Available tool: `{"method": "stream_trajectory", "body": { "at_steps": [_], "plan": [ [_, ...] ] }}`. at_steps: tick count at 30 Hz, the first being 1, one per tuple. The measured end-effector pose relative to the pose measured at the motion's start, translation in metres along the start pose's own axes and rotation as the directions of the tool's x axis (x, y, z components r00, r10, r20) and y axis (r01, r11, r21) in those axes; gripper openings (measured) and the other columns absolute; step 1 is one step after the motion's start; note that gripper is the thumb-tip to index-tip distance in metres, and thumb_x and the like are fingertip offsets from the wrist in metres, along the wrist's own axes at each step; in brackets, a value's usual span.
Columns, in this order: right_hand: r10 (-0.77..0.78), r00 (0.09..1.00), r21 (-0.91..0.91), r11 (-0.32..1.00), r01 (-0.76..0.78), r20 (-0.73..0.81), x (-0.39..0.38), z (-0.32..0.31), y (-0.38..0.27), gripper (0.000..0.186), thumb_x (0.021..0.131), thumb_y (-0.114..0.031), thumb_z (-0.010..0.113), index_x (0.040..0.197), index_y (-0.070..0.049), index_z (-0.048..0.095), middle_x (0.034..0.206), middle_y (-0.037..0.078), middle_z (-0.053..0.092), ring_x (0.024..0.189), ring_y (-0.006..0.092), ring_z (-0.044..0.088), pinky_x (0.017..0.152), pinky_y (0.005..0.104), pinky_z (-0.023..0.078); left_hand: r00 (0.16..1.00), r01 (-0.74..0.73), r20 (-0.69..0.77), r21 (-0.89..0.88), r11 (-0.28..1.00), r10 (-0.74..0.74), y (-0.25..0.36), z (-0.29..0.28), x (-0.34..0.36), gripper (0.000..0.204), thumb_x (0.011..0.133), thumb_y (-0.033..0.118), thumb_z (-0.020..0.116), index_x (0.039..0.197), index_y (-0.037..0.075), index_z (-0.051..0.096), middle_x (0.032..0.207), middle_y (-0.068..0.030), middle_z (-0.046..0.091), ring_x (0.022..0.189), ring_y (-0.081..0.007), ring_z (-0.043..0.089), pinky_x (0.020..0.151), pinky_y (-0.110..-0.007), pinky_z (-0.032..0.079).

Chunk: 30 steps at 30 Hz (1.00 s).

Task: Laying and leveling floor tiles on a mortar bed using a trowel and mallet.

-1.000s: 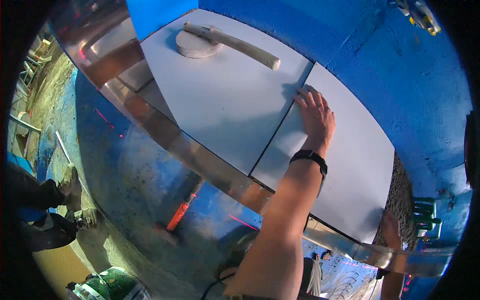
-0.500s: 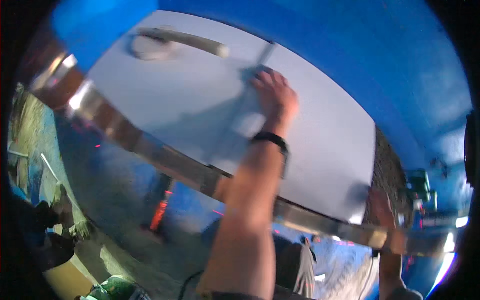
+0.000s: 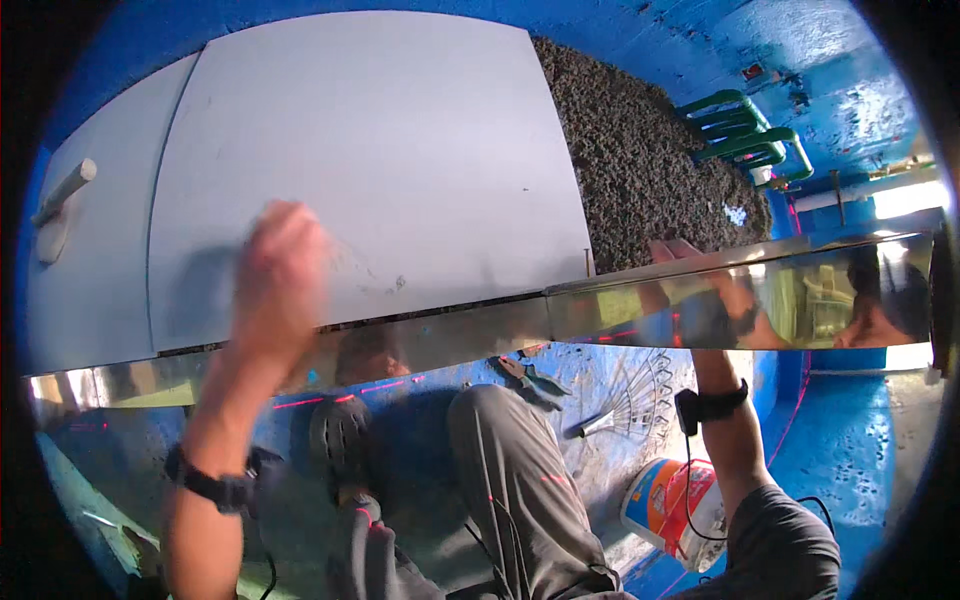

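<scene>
Smooth white panels [image 3: 380, 150] lie side by side with a straight joint between them. Above the larger one is my left hand [image 3: 285, 275], its fingers smeared by motion, so I cannot tell whether it holds or touches anything. Past the panel's right end, the fingers of my right hand [image 3: 678, 250] stretch over the upper edge of a shiny metal strip [image 3: 440, 345], beside dark coarse gravel [image 3: 650, 150]. Nothing shows in those fingers; the rest of that hand is hard to make out against the strip. A pale tool with a thick round handle [image 3: 70, 190] rests on the left panel.
Green bent pipes [image 3: 745, 130] stand by the blue wall at the far right. Below the strip are pliers [image 3: 530, 380], a fan-shaped wire rake [image 3: 635, 400] and a plastic bucket [image 3: 675, 510]. Red laser lines cross the floor and strip.
The view has turned and shifted right, showing more gravel. My left hand has left the joint between the panels and is over the larger panel near the strip. The pale tool appears farther left.
</scene>
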State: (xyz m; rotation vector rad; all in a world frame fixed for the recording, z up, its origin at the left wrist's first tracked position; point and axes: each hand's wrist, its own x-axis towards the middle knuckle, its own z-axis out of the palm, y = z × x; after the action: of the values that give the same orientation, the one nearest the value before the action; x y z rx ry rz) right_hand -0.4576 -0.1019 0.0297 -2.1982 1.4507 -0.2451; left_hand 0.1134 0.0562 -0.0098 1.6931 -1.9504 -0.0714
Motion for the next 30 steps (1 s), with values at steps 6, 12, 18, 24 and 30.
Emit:
{"method": "stream_trajectory", "body": {
  "at_steps": [6, 12, 18, 24, 30],
  "plan": [
    [-0.433, 0.901, -0.506, 0.778, 0.372, -0.005, -0.027, 0.005, -0.076, 0.039, 0.075, -0.033, 0.079, 0.104, -0.009, 0.07, 0.095, 0.005, 0.066, 0.085, 0.0299, 0.062, 0.073, 0.0451, 0.049, 0.97, -0.215, 0.044, -0.309, 0.926, 0.24, 0.12, 0.042, -0.031, 0.012, 0.071, 0.006, 0.071, 0.076, 0.003, 0.061, 0.091, -0.0112, 0.058, 0.093, -0.032, 0.061, 0.082, -0.046, 0.053],
    [-0.653, 0.718, -0.323, 0.644, 0.694, 0.241, -0.037, 0.041, -0.085, 0.019, 0.076, -0.028, 0.085, 0.085, -0.012, 0.078, 0.09, 0.004, 0.071, 0.1, 0.0362, 0.065, 0.089, 0.0538, 0.051, 0.942, -0.29, 0.054, -0.372, 0.882, 0.332, 0.139, 0.062, -0.038, 0.011, 0.076, 0.012, 0.068, 0.081, 0.003, 0.064, 0.095, -0.0112, 0.06, 0.097, -0.0271, 0.061, 0.084, -0.039, 0.052],
    [0.144, 0.948, -0.041, 0.986, -0.162, -0.283, -0.121, 0.098, -0.146, 0.004, 0.089, -0.003, 0.076, 0.089, -0.003, 0.072, 0.082, 0.009, 0.07, 0.068, 0.0137, 0.063, 0.061, 0.0295, 0.05, 0.965, -0.252, -0.045, -0.428, 0.868, 0.258, 0.133, 0.069, -0.035, 0.016, 0.075, 0.009, 0.076, 0.078, 0.003, 0.062, 0.09, -0.0093, 0.057, 0.088, -0.0271, 0.059, 0.078, -0.04, 0.052],
    [-0.116, 0.918, -0.108, 0.991, 0.081, -0.379, -0.14, 0.149, -0.225, 0.017, 0.08, 0.001, 0.08, 0.085, -0.004, 0.065, 0.071, 0.009, 0.062, 0.057, 0.0252, 0.06, 0.052, 0.0363, 0.046, 0.932, -0.308, 0.056, -0.398, 0.864, 0.358, 0.127, 0.058, -0.033, 0.036, 0.073, 0.02, 0.084, 0.097, 0.001, 0.065, 0.107, -0.0132, 0.058, 0.101, -0.0318, 0.06, 0.089, -0.045, 0.052],
    [-0.125, 0.786, -0.211, 0.977, -0.008, -0.606, -0.097, 0.165, -0.258, 0.018, 0.081, 0.001, 0.08, 0.091, -0.004, 0.066, 0.079, 0.011, 0.064, 0.062, 0.0293, 0.061, 0.057, 0.0396, 0.048, 0.897, -0.355, 0.156, -0.301, 0.885, 0.413, 0.113, 0.041, -0.034, 0.065, 0.069, 0.025, 0.088, 0.121, -0.003, 0.06, 0.129, -0.0175, 0.053, 0.124, -0.037, 0.053, 0.102, -0.051, 0.047]
  ]
}}
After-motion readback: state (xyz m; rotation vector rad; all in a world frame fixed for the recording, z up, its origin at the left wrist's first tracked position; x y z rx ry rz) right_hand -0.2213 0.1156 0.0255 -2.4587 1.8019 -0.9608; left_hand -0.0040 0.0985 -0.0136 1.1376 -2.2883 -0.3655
